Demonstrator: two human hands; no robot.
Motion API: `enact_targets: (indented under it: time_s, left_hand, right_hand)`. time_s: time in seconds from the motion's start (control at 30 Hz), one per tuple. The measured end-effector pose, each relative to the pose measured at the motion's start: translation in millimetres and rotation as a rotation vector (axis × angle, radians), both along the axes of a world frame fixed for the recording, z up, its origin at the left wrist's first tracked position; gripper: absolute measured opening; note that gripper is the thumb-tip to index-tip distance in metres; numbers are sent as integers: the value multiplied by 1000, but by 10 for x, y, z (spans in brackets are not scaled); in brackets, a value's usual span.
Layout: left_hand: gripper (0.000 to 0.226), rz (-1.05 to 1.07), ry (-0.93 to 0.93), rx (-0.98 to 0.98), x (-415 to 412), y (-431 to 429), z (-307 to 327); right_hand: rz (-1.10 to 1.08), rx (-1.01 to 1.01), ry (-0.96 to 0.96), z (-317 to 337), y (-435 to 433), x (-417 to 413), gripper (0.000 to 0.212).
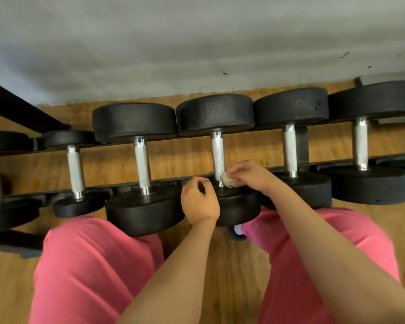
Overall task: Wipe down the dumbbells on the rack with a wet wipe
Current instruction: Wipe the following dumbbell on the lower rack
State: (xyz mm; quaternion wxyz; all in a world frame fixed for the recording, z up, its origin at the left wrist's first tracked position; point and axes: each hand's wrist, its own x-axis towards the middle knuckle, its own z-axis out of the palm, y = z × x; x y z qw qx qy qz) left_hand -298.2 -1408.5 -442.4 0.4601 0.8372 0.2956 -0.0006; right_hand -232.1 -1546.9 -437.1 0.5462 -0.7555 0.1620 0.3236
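Observation:
Several black dumbbells with knurled silver handles lie side by side on a low black rack (117,189). My right hand (249,174) pinches a small crumpled whitish wet wipe (226,179) against the near end of the middle dumbbell's handle (218,155). My left hand (198,202) hovers over that dumbbell's near black head (237,206), fingers curled, holding nothing I can see. The far head (216,113) of the same dumbbell stands close to the wall.
Neighbouring dumbbells sit close on both sides, left one (142,164) and right one (290,148). A grey wall (197,43) rises behind the rack. My knees in pink trousers (91,265) press near the rack over a wooden floor (220,265).

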Motion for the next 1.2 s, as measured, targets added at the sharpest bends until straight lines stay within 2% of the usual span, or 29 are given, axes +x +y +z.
enact_targets:
  time_s: [0.03, 0.1, 0.27, 0.37, 0.43, 0.6, 0.73, 0.9, 1.03, 1.2]
  left_hand:
    - [12, -2, 6, 10, 4, 0, -5]
    - [13, -3, 11, 10, 22, 1, -16]
    - [14, -2, 29, 11, 7, -10, -38]
    - [16, 8, 34, 8, 17, -13, -49]
    - [16, 7, 35, 13, 16, -15, -56]
    - [17, 9, 38, 9, 17, -13, -63]
    - [17, 2, 32, 5, 13, -12, -52]
    - [17, 2, 32, 0, 20, -11, -54]
    - [17, -3, 32, 0, 16, -8, -52]
    - [17, -10, 19, 2, 11, -10, -44]
  right_hand:
    - [-74, 111, 38, 3, -20, 4, 11]
    - [-94, 168, 63, -20, -58, 18, 16]
    - [90, -88, -4, -107, -37, 36, 32]
    - [170, -214, -65, -151, 17, 43, 30]
    - [220, -277, -69, -160, 59, 69, 28]
    - [302, -364, -35, -79, 158, 115, 39]
    - [258, -373, -40, -86, 182, 98, 37]
    - [30, -286, -34, -180, 102, 81, 27]
    - [116, -291, -26, -132, 148, 96, 37]
    - [31, -249, -33, -166, 97, 69, 36]
